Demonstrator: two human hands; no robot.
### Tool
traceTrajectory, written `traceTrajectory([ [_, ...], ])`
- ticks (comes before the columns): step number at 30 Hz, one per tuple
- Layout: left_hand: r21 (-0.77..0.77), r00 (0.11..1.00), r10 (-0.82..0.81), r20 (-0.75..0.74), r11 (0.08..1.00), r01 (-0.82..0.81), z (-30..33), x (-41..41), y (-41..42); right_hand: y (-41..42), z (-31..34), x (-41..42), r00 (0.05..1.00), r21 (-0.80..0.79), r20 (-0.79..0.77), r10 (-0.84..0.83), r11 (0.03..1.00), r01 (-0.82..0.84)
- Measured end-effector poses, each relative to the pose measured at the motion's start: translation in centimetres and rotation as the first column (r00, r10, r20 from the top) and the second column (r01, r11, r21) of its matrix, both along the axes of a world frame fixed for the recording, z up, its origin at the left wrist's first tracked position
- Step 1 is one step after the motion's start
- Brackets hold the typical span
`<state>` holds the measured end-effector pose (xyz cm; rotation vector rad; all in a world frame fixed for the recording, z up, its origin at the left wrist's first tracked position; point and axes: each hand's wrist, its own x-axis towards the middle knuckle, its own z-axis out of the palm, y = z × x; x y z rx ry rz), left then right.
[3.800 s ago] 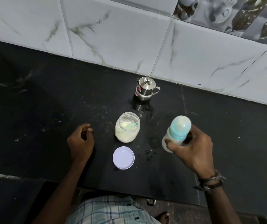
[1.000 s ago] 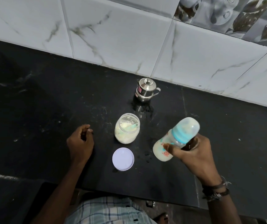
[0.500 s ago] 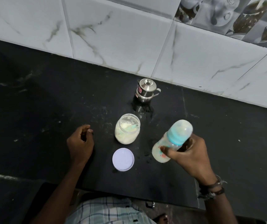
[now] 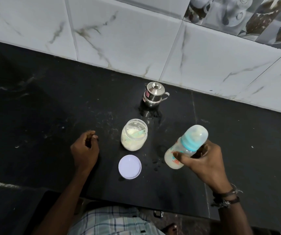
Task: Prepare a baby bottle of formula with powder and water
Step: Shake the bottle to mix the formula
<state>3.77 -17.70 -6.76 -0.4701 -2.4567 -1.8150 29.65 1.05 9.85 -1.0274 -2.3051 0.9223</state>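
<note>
Resting on the black surface [image 4: 34, 116] at the left, the left hand [image 4: 85, 150] is observed with fingers loosely curled and nothing held. To its right, an open clear jar [image 4: 134, 135] is found standing upright, about half filled with pale formula powder, with a light green scoop [image 4: 137, 133] left lying in its mouth. The jar's white lid [image 4: 129, 166] is noted flat on the surface just in front of the jar, apart from it. Behind the jar, near the tiled wall [image 4: 136, 39], a small steel lidded pot [image 4: 154, 94] is seen closed; its contents cannot be determined. A few dark wet spots are noted on the surface between the lid and the bottle.

At the right, the baby bottle [image 4: 185, 147] is held off the surface in the right hand [image 4: 202, 160], fingers and thumb wrapped round its middle. The bottle is tilted, its capped teal collar [image 4: 189, 140] raised toward the wall and its base lowered toward the lid. A cloudy, milky liquid is visible in the lower body, and the cap's inside appears filmed.

The step in hand is judged to be mixing by shaking, powder and water being already inside and the top closed. The task is assessed as near completion. The next move is expected to call for a firm grip until no lumps show, the bottle then being set upright and the jar re-lidded.
</note>
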Motion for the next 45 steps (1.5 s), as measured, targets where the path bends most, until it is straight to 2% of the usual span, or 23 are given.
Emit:
traceTrajectory([
  [2,-0.01,1.0,-0.002,-0.007,1.0,0.001,0.0,0.0,0.0,-0.2,0.2,-0.4,0.998,0.015,-0.057,-0.012,1.0,0.013],
  [5,-0.006,1.0,0.001,-0.009,1.0,-0.001,-0.1,0.0,0.0,-0.2,0.4,-0.8,0.993,0.059,0.094,-0.076,0.996,0.071],
  [9,0.0,1.0,0.003,-0.019,1.0,-0.003,-0.1,0.0,-0.1,-0.2,0.2,-0.9,1.0,0.045,0.016,-0.011,0.999,0.01],
  [12,0.008,1.0,0.006,-0.008,1.0,-0.006,-0.3,0.0,-0.1,-0.1,0.8,-1.0,0.99,0.093,0.119,-0.072,0.994,0.061],
  [15,0.005,1.0,0.006,-0.018,1.0,-0.006,-0.3,-0.1,0.0,-0.2,0.7,-1.0,0.998,0.027,0.056,0.038,0.999,-0.039],
  [17,-0.005,1.0,0.005,-0.022,1.0,-0.005,-0.3,-0.1,0.1,-0.2,0.5,-1.3,1.0,0.041,-0.007,0.013,0.999,-0.013],
  [20,0.006,1.0,0.007,-0.015,1.0,-0.007,-0.4,0.0,0.1,-0.2,1.0,-1.3,0.994,0.065,0.098,-0.05,0.997,0.043],
  [23,0.01,1.0,0.015,-0.013,1.0,-0.015,-0.3,-0.1,0.0,-0.4,0.5,-1.2,0.996,0.042,0.038,0.077,0.996,-0.079],
  [24,0.004,1.0,0.014,-0.011,1.0,-0.014,-0.3,-0.1,0.0,-0.6,0.5,-1.3,0.998,0.05,0.004,0.065,0.997,-0.065],
  [27,0.009,1.0,0.01,-0.004,1.0,-0.01,-0.2,0.0,0.1,-0.7,0.9,-1.5,0.994,0.08,0.099,-0.045,0.996,0.038],
  [29,0.017,1.0,0.014,-0.002,1.0,-0.014,-0.2,-0.1,0.1,-0.6,0.7,-1.3,0.998,-0.008,0.045,0.037,0.999,-0.037],
  [32,-0.002,1.0,0.004,-0.016,1.0,-0.004,-0.2,-0.1,0.0,-0.7,0.8,-1.3,0.998,-0.018,-0.043,0.038,0.999,-0.039],
  [35,0.005,1.0,0.003,-0.013,1.0,-0.003,-0.2,0.0,0.0,-0.6,1.1,-1.3,0.997,0.006,0.072,-0.009,1.0,0.009],
  [37,0.004,1.0,0.0,-0.016,1.0,0.0,-0.1,-0.1,0.0,-0.7,0.9,-1.4,0.999,-0.057,0.022,0.039,0.998,-0.038],
  [39,-0.001,1.0,0.003,-0.013,1.0,-0.003,-0.2,0.0,0.1,-0.8,0.9,-1.7,0.999,-0.039,-0.033,0.013,0.999,-0.014],
  [42,0.007,1.0,0.011,0.003,1.0,-0.011,-0.1,0.0,0.1,-0.7,1.0,-1.8,0.998,-0.001,0.031,-0.046,0.999,0.046],
  [45,-0.003,1.0,0.012,-0.015,1.0,-0.012,0.0,0.0,0.0,-0.8,1.0,-1.7,1.0,-0.069,-0.023,0.02,0.997,-0.022],
])
